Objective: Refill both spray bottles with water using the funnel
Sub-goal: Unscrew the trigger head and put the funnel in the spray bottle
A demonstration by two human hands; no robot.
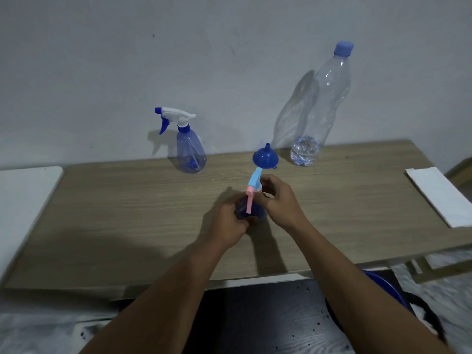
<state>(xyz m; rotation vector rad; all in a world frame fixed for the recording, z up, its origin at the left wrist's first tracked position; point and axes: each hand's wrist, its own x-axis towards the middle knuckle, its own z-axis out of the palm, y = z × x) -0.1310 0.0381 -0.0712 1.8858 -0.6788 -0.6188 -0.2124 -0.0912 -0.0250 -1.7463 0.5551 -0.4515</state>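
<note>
A small dark blue spray bottle (252, 213) with a light blue and pink spray head (253, 186) stands at the middle of the wooden table (127, 213). My left hand (229, 223) grips its body. My right hand (277, 200) is closed around its neck and cap. Just behind it a blue funnel (265, 157) rests upside down, spout up. A second clear blue spray bottle (190, 146) with a white and blue trigger head stands at the back left. A tall clear water bottle (319, 108) with a blue cap stands at the back right, holding a little water.
A folded white cloth or paper (439, 195) lies at the table's right end. A white surface (23, 200) adjoins the table on the left. The wall runs right behind the bottles. Below the table's near edge are a dark surface (255, 323) and a blue rim (388, 287).
</note>
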